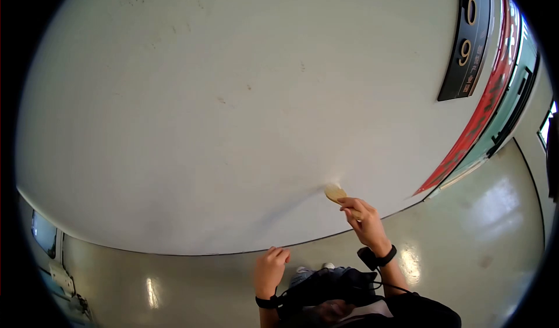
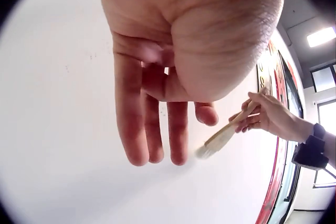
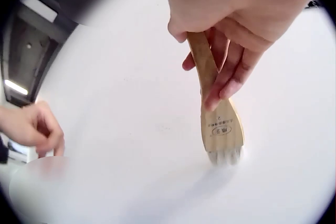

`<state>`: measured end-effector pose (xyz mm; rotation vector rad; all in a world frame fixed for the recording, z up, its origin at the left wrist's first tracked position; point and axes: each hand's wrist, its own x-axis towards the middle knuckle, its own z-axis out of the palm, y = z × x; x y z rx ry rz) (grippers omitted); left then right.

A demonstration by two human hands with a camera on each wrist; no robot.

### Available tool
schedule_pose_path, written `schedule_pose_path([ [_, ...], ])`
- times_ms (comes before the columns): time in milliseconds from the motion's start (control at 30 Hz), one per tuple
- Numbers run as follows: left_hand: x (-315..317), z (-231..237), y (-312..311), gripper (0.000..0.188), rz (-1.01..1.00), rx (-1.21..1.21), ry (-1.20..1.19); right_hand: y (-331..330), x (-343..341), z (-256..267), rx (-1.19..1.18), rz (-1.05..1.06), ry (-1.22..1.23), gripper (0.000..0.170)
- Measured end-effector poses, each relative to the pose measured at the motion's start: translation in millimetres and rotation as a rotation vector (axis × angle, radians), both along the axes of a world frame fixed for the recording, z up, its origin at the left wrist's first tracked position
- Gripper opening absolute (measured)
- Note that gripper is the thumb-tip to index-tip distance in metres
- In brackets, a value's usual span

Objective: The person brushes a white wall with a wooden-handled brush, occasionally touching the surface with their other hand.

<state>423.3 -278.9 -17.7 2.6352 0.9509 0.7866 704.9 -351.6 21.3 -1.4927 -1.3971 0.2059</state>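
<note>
My right hand [image 1: 368, 222] pinches the handle of a flat wooden brush [image 1: 335, 193], thumb on one side and fingers along the other. In the right wrist view the pale bristles [image 3: 226, 155] point down, right at the white wall [image 3: 136, 129], and small dark print marks the wood. Seen from the left wrist, the brush [image 2: 219, 139] slants down to the left. My left hand [image 1: 271, 268] hangs low in front of the wall, to the left of the brush. Its fingers [image 2: 131, 124] hang loosely and hold nothing.
Small brown marks [image 1: 221, 100] dot the upper wall. A dark sign with gold numerals [image 1: 457, 48] is fixed at the upper right, beside a red strip [image 1: 466, 139]. Shiny floor [image 1: 204, 287] runs below the wall. A wristband with a camera [image 1: 377, 258] sits on the right wrist.
</note>
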Motion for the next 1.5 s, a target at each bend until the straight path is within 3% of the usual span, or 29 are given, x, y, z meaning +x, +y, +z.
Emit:
schedule_pose_path([
  [67,1,3,4,0.014,0.0,0.01,0.014,-10,-1,21,0.113,0.032,0.103,0.011],
  [167,1,11,8,0.015,-0.013,0.015,0.047,-16,-5,65,0.371,0.093,0.14,0.027],
  [300,3,9,21,0.015,-0.042,0.026,0.048,-9,-7,109,0.651,0.042,0.013,0.046],
  [533,0,13,30,0.013,-0.071,-0.023,0.025,19,9,165,0.848,-0.105,-0.168,0.053],
  [567,-1,13,34,0.013,-0.063,-0.015,0.031,28,10,171,0.91,-0.068,-0.141,0.045],
  [667,-10,11,44,0.013,-0.043,0.001,0.024,37,20,164,0.713,-0.194,-0.274,0.034],
  [700,-13,9,50,0.013,-0.039,0.006,0.0,42,14,161,0.71,-0.185,-0.227,0.024],
  [833,-26,2,67,0.013,0.016,0.024,-0.029,30,-5,124,0.599,-0.206,-0.176,0.013],
  [967,-36,1,75,0.012,0.042,0.002,0.037,20,-12,110,0.426,-0.277,-0.176,0.006],
  [1067,-44,-3,79,0.013,0.035,-0.003,0.049,6,-24,133,0.229,-0.288,-0.133,0.01],
  [1167,-43,-16,82,0.015,0.005,0.006,0.026,-3,-24,147,0.391,-0.338,-0.121,0.015],
  [1267,-44,-17,84,0.015,-0.017,0.022,-0.018,18,-10,167,0.779,-0.37,-0.259,0.022],
  [1367,-43,-15,85,0.015,0.015,0.031,-0.018,33,9,184,0.868,-0.319,-0.248,0.023],
  [1500,-38,-23,85,0.015,0.066,0.043,0.008,25,29,170,0.667,-0.296,-0.242,0.018],
])
